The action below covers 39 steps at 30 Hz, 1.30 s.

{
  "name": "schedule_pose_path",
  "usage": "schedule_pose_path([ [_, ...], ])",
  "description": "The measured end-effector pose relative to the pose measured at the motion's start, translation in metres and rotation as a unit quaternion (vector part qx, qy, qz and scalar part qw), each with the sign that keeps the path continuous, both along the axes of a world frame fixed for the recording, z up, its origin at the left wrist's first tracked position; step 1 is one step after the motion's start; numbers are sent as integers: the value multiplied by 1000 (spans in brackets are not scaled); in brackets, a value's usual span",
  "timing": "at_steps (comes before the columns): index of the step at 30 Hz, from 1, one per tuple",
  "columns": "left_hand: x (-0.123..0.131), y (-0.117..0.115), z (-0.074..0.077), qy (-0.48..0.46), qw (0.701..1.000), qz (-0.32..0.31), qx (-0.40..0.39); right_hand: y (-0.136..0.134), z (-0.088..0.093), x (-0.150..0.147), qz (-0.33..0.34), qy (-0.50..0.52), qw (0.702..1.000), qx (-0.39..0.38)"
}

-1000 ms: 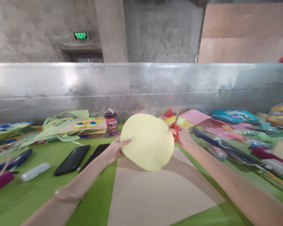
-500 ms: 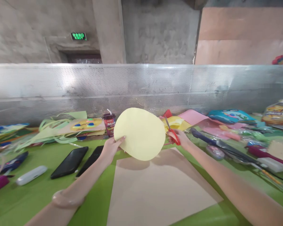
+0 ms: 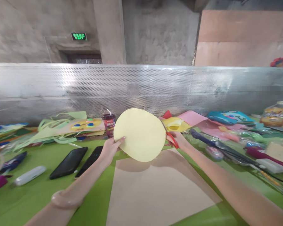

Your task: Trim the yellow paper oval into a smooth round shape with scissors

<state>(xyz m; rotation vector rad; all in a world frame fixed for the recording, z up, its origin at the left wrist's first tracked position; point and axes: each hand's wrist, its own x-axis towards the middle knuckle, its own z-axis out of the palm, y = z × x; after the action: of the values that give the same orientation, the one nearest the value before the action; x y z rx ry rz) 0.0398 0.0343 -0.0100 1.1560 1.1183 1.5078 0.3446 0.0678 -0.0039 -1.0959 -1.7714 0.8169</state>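
Observation:
My left hand [image 3: 111, 147] pinches the left edge of a round yellow paper disc [image 3: 139, 134] and holds it up, tilted, above a tan sheet of paper [image 3: 155, 191] on the green table [image 3: 37, 197]. My right hand [image 3: 179, 141] is closed on red-handled scissors [image 3: 171, 137]. Their blades meet the disc's right edge. A pale bracelet sits on my left wrist.
Two black phones [image 3: 68, 158] and a white case [image 3: 27, 175] lie at the left. A dark drink cup [image 3: 109, 124] stands behind the disc. Paper scraps [image 3: 61, 130], pink and yellow sheets [image 3: 191, 119] and packaged craft supplies [image 3: 238, 147] crowd the back and right, before a perforated metal barrier [image 3: 141, 88].
The disc has been turned and raised slightly to the left. The scissors swung from pointing upward to lying against the disc's right edge.

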Motion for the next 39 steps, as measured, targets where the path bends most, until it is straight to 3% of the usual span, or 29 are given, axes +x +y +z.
schedule_pose_path([
  [39,-6,3,4,-4,1000,21,-5,-14,10,-7,-13,-13,1000,-8],
])
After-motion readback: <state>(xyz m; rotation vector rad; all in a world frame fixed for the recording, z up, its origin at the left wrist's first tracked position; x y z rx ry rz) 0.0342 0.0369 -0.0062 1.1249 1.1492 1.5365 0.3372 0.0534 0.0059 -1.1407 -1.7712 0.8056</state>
